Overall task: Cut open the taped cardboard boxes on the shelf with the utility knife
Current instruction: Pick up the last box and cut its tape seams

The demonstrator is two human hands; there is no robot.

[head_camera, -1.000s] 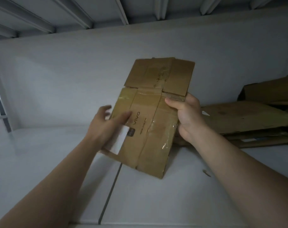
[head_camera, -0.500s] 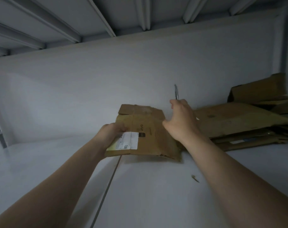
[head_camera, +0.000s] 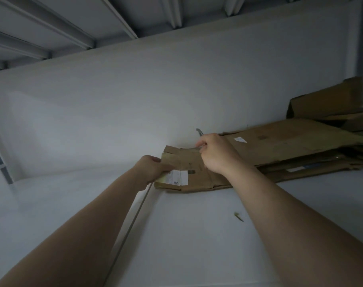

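Box [head_camera: 194,164] flat btwn hands; left hand [head_camera: 153,166] grips its edge to steady it, right hand [head_camera: 214,154] grips knife [head_camera: 199,132] for cutting.

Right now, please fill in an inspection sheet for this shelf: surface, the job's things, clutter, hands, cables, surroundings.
Surface: white shelf with a seam running front to back; the light is dim.
Job's things: small cardboard box lies flat on the shelf, with a white label at its near left end; utility knife at the box's far edge, mostly hidden by the hand.
Clutter: stack of flattened cardboard to the right; small scrap on the shelf.
Hands: left hand grips the box's left end; right hand grips the knife.
Cables: nothing seen.
Surroundings: white wall behind; ribbed shelf underside above; metal upright at far left.
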